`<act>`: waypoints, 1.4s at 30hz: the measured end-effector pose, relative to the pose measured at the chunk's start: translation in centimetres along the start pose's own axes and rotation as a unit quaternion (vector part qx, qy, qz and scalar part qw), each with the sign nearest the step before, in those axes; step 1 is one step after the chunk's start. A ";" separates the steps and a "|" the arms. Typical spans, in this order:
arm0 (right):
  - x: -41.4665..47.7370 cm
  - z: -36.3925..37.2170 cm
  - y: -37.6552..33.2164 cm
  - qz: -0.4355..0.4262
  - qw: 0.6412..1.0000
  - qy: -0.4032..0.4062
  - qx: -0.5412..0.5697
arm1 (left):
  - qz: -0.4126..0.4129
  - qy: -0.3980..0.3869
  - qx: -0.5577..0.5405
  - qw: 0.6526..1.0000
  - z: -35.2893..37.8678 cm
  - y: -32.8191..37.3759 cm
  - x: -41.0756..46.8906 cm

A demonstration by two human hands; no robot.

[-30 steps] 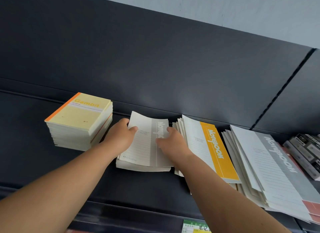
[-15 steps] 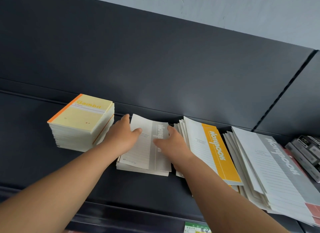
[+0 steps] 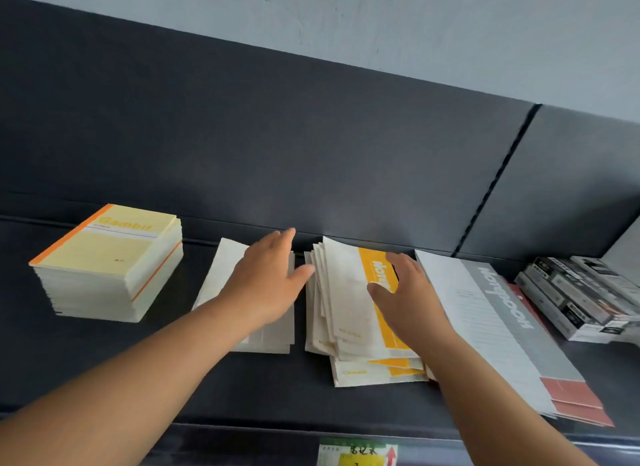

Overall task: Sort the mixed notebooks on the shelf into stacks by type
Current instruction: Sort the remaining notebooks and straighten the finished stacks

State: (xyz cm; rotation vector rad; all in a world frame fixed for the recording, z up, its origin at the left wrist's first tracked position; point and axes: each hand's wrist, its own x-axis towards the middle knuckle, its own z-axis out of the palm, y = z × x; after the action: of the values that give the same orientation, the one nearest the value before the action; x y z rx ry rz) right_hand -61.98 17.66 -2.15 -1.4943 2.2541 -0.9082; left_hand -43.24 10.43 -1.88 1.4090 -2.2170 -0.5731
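My right hand had shifted from the grey stack onto the orange-banded notebooks.
Both hands lay open, gripping nothing, my left hand flat; thin, floppy covers seemed best squared by their edges.

A dark grey metal shelf runs across the view, backed by a matching dark back panel split by a slotted vertical seam. Above it rises a pale grey painted wall, softly and evenly lit.
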 end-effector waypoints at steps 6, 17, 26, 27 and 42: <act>0.8 -1.0 2.5 0.091 0.993 -0.062 0.041 | -0.040 -0.082 -0.052 0.994 2.7 2.7 0.0; 3.0 -0.9 3.7 0.151 0.975 -0.144 0.071 | -0.174 -0.140 -0.107 0.969 5.5 4.2 1.2; 3.5 -1.3 4.7 0.206 0.954 -0.149 0.160 | -0.292 -0.090 -0.241 0.921 6.8 6.2 2.6; 3.5 -1.4 4.8 0.211 0.951 -0.151 0.171 | -0.308 -0.085 -0.253 0.913 6.9 6.3 2.9; 4.0 -0.8 6.5 0.189 0.946 -0.169 0.204 | -0.338 -0.113 -0.413 0.838 5.5 7.3 3.1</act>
State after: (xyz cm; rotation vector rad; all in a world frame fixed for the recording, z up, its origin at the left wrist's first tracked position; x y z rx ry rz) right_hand -68.76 16.03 -5.33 -0.9121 1.8655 -0.8519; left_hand -52.85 11.01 -1.81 1.5977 -1.2074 -1.7529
